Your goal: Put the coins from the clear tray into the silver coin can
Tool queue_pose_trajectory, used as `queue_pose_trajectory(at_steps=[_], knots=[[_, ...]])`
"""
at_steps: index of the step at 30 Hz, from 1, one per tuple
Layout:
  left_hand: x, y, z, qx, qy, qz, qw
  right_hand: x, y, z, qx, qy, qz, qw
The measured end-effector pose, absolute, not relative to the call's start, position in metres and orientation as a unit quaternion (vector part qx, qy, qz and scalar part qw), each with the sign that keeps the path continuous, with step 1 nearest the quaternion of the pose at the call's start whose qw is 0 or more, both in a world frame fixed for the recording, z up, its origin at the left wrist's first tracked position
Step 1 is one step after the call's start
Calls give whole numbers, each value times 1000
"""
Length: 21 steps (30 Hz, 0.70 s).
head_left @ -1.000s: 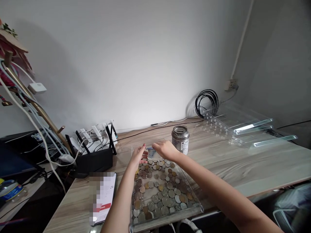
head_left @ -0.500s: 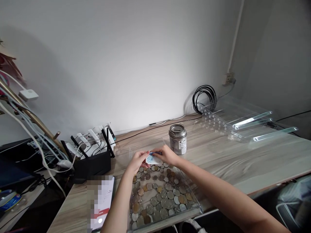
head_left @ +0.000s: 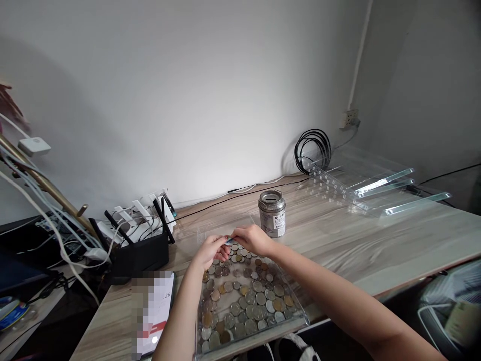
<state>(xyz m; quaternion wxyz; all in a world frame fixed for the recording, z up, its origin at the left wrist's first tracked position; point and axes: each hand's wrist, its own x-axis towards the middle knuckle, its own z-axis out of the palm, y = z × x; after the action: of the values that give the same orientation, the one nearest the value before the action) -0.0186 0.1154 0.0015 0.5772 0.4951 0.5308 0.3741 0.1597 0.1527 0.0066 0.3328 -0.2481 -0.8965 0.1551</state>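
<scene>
The phone lies at the left of the desk; "26" is legible, part is pixelated. The left hand pinches one end of the blue slip, lower fingers curled. The slip sits between both hands, over the coins; it is probably light, flexible and easily creased: grip opposite edges. The right hand closes on the other end. The tin bears a barcode label; its print is unreadable.

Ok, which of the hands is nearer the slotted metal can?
The right hand: it is between the slotted metal can and the left hand.
</scene>
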Motion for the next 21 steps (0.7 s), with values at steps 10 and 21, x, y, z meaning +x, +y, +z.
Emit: queue_pose_trajectory(at_steps=[10, 21], knots=[[-14, 116, 4, 590, 540, 365, 477, 157, 165, -1, -293, -782, 476, 275], [-15, 108, 20, 548, 489, 462, 497, 140, 153, 4, -298, -596, 599, 444]])
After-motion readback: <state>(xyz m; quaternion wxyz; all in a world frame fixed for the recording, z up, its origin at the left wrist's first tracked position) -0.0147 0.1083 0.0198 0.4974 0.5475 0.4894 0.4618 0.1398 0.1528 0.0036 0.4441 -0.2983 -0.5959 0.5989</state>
